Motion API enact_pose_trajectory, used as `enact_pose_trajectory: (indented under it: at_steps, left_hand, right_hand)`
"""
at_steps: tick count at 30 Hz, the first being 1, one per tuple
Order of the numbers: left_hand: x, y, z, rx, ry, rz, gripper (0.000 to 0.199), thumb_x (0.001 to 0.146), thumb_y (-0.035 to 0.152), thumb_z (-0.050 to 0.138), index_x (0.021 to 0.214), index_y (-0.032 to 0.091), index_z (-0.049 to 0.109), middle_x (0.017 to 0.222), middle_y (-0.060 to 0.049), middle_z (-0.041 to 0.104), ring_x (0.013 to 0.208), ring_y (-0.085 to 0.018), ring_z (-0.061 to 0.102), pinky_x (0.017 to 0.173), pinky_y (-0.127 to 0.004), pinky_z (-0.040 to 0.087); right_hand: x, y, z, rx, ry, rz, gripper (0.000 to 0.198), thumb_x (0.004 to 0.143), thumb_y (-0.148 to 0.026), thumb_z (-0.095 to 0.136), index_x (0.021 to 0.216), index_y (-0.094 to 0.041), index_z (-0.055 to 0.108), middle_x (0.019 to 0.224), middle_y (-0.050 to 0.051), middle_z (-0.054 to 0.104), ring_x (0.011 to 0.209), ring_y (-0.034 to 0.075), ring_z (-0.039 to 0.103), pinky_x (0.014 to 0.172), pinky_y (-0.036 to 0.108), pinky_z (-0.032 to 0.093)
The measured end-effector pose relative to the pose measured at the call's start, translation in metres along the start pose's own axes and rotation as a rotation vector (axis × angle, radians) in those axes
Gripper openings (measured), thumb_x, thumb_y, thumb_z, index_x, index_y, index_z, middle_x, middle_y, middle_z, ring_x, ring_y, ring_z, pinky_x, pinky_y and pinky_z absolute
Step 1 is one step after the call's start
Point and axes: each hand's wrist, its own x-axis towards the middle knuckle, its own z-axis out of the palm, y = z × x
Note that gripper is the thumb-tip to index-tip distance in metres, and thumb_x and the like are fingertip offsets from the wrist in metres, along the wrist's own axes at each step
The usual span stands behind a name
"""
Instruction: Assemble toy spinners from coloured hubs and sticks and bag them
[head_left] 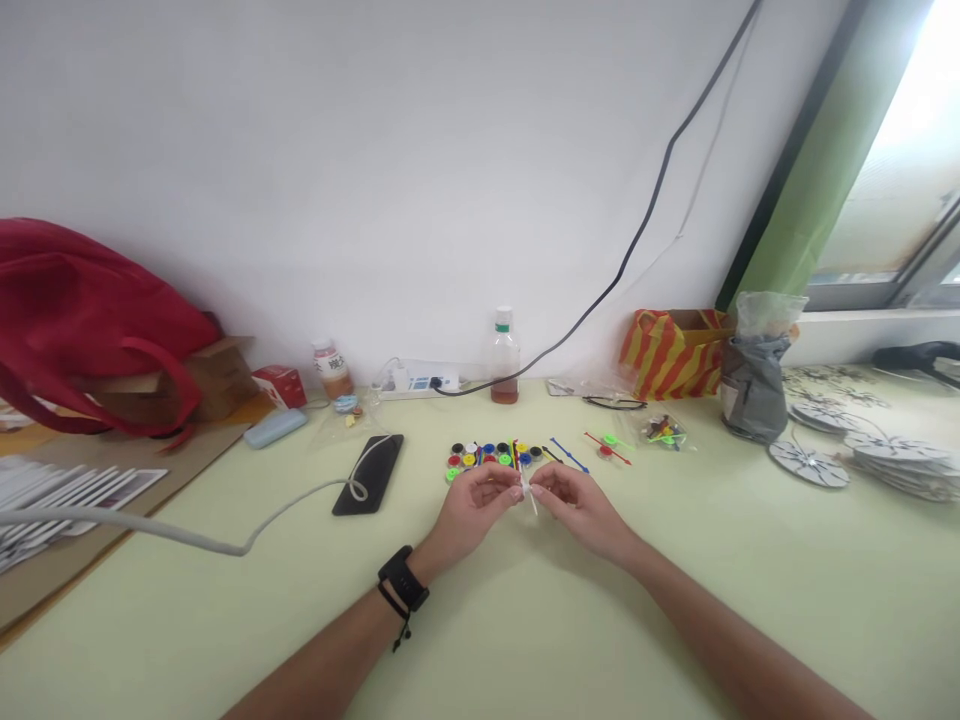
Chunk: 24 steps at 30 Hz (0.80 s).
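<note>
Both hands meet over the middle of the pale green table (517, 620). My left hand (480, 505), with a black watch (405, 578) on its wrist, pinches a small white piece with a thin stem (534, 503). From the other side my right hand (579, 508) pinches the same white piece, fingertips almost touching the left ones. The fingers hide much of its shape. Just beyond them lie several small coloured discs (471, 461) in rows, partly covered by the hands. Thin arrow-shaped pieces, among them a blue arrow (570, 455) and a red arrow (609, 449), lie to the right.
A black phone (369, 475) with a grey cable (300, 510) lies left. Along the wall stand a bottle (505, 360), a power strip (420, 378) and a striped bag (671, 355). Stacked white discs (900, 460) sit at right; a red bag (90, 310) is at far left.
</note>
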Motion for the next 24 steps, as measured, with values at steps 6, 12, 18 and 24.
enact_pose_trajectory:
  at_steps: [6,12,18,24]
  left_hand:
    - [-0.001,-0.002,0.001,0.003,-0.016,0.021,0.027,0.085,0.034,0.081,0.104,0.017,0.072,0.102,-0.008,0.075,0.096,-0.021,0.072,0.092,-0.036,0.06]
    - [-0.005,0.0,0.005,0.121,-0.029,0.086,0.031,0.088,0.035,0.077,0.114,0.019,0.071,0.113,-0.009,0.074,0.103,-0.023,0.071,0.097,-0.039,0.057]
    - [-0.008,0.0,0.004,0.421,0.02,0.136,0.024,0.095,0.035,0.066,0.115,0.024,0.071,0.117,-0.007,0.071,0.1,-0.021,0.066,0.087,-0.035,0.055]
    - [-0.011,-0.002,0.007,0.497,-0.052,0.149,0.018,0.095,0.03,0.065,0.11,0.023,0.072,0.111,-0.006,0.071,0.093,-0.02,0.064,0.088,-0.035,0.051]
  right_hand:
    - [0.001,-0.005,0.002,0.125,-0.012,0.065,0.045,0.086,-0.063,0.069,0.093,-0.018,0.067,0.083,0.003,0.064,0.067,0.013,0.052,0.061,0.027,0.045]
    - [0.002,-0.005,0.001,0.097,0.023,0.069,0.046,0.085,-0.064,0.069,0.092,-0.019,0.065,0.081,0.003,0.064,0.063,0.013,0.053,0.059,0.028,0.046]
    - [0.005,-0.012,-0.052,-0.496,0.522,-0.202,0.032,0.097,-0.051,0.056,0.095,-0.02,0.064,0.085,0.006,0.067,0.068,0.018,0.059,0.064,0.03,0.047]
    - [0.005,0.003,-0.099,-0.775,0.672,-0.192,0.014,0.096,-0.031,0.052,0.088,-0.021,0.058,0.078,0.005,0.064,0.068,0.019,0.058,0.064,0.03,0.042]
